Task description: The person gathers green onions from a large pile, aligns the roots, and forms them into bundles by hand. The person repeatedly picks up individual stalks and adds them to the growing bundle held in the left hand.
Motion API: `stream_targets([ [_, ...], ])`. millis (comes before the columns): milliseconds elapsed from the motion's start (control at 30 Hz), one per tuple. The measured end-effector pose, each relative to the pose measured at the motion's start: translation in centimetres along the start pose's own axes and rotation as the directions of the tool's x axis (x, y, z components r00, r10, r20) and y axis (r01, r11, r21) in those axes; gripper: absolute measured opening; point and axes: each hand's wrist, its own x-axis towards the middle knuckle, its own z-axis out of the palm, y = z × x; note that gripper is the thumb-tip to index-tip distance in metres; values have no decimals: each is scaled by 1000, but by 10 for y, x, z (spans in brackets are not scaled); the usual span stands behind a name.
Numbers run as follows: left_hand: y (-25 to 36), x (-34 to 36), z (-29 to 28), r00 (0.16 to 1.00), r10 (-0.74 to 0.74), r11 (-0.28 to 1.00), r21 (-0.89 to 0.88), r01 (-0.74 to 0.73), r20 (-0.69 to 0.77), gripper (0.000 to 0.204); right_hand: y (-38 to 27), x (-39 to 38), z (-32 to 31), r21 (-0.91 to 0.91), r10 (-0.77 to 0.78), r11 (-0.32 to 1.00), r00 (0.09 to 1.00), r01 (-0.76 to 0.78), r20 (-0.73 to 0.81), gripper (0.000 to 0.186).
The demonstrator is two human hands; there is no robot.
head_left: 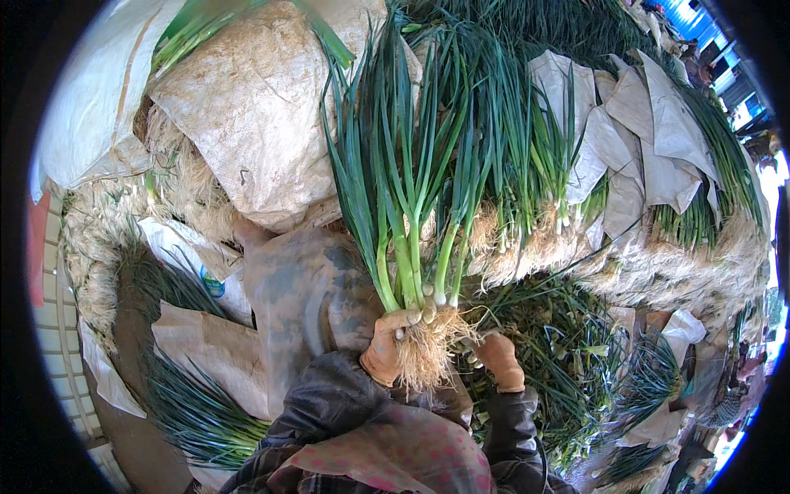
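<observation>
My left hand (380, 350), in an orange glove with greyish fingers, is closed around the lower white ends of a bunch of green onions (405, 255). The bunch stands upright in front of me, its long green leaves fanning up and away. Shaggy pale roots (426, 354) hang below the grip. Just right of these roots is my right hand (499, 360), in a matching glove, its fingers bent together at the root edge. Whatever those fingers pinch is too small to make out.
Stacked green onions (527, 132) line the far side, roots toward me, partly under pale sacks (650, 123). Loose leaf trimmings (568, 354) heap at my right. More green onions (202, 412) lie at left beside a sack sheet (210, 350). A patterned cloth (304, 288) covers my leg.
</observation>
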Motion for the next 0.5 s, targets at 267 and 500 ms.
stream_targets([
  [267,0,-1,-9,999,15,998,55,-12,-40,42,-99,92,68,593,67,805,995,-12,-71,45],
  [500,2,7,-19,998,-58,998,22,57,28,40,-54,82,65,358,-77,931,997,75,-9,31],
])
